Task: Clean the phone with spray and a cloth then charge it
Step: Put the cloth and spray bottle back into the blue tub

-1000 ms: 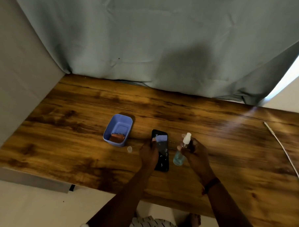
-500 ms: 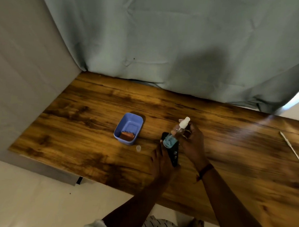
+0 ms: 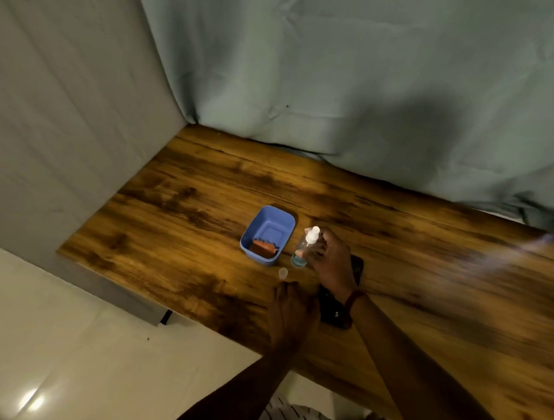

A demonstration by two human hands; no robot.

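The phone [image 3: 335, 307] lies flat on the wooden table [image 3: 180, 224] near its front edge, dark and mostly hidden under the right wrist, with only its near end and a sliver of its far corner showing. The right hand [image 3: 330, 263] reaches across it, fingers wrapped around the small clear spray bottle [image 3: 304, 250], which stands upright with its base at or just above the tabletop beside the phone's far end; whether it touches the wood cannot be told. The left hand [image 3: 292, 309] rests palm down on the table, touching or just beside the phone's left edge, fingers loosely together and holding nothing. A small clear cap [image 3: 283, 272] sits on the table between the left hand and the bottle. Just left of the bottle is the blue plastic tub [image 3: 281, 218], with a reddish-brown folded thing that is probably the cloth [image 3: 263, 249] at its near end. Judging by this, the step in hand is parking the bottle: set it squarely on its base, clear of the cap and tub wall, release it only once it is steady, and keep the left hand bracing the phone so the forearm does not drag it.
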